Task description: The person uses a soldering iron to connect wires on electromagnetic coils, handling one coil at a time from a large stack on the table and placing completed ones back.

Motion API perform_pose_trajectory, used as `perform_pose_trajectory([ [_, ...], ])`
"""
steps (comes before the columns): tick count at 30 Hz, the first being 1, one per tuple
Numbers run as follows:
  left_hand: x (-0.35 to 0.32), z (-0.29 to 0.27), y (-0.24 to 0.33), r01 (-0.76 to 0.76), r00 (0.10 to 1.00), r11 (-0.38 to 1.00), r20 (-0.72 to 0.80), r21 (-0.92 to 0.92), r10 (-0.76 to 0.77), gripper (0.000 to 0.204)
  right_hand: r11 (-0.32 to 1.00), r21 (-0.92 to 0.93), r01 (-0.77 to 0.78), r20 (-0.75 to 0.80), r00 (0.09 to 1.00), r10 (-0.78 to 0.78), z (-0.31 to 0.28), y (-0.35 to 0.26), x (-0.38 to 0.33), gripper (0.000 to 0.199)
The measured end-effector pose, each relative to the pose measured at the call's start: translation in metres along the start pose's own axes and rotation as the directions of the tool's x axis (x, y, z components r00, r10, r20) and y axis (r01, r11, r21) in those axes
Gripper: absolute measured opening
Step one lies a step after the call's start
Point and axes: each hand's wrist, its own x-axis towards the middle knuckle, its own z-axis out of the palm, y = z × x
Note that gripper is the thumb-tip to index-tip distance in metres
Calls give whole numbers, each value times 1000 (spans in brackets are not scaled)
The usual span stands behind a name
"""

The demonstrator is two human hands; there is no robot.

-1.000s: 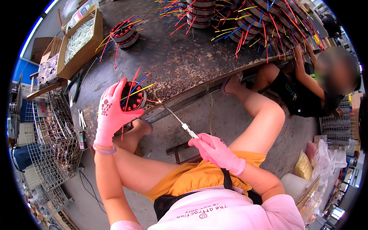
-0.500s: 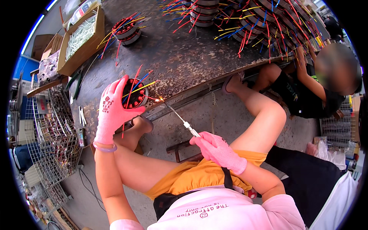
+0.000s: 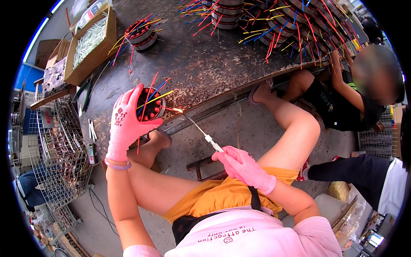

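Observation:
My left hand (image 3: 126,120), in a pink glove, is wrapped around the side of a motor stator (image 3: 151,112) at the table's near edge. Red, blue and yellow wires stand out of the stator's top, and one red wire hangs below my thumb. Gripped in my pink-gloved right hand (image 3: 245,168) is a slim torch-like tool (image 3: 208,138) with a pale handle and a thin metal stem. Its tip points up and left toward the stator, where a small orange flame (image 3: 178,110) glows at the end of a red wire.
On the dark worn table (image 3: 192,64) stand another stator (image 3: 143,38), stacked stators (image 3: 229,15) and a box of white sleeves (image 3: 92,40). Pliers (image 3: 88,92) lie at left, above a wire rack (image 3: 60,150). A co-worker (image 3: 342,94) sits at right; another person's dark-trousered leg (image 3: 342,171) is nearer.
The person at the lower right has moved right, uncovering a container and plastic bags on the floor. My hands, the stator and the tool stay nearly still; the flame looks slightly different.

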Motion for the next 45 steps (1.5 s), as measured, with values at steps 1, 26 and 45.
perform_pose_trajectory([
  [1, 0, 0, 0, 1, 1000, 1000, -2, 3, -1, 98, 1000, 2, 0, -2, 1000, 0, 0, 1, 1, 26],
  [26, 0, 4, -3, -5, 1000, 1000, -14, -3, 5, 96, 997, 64, 43, -13, 999, -42, 1, 10, 5, 28],
  [45, 0, 3, -1, -14, 1000, 1000, -19, 5, 14, 94, 999, 26, 37, -38, 999, -36, 2, 10, 5, 27],
])
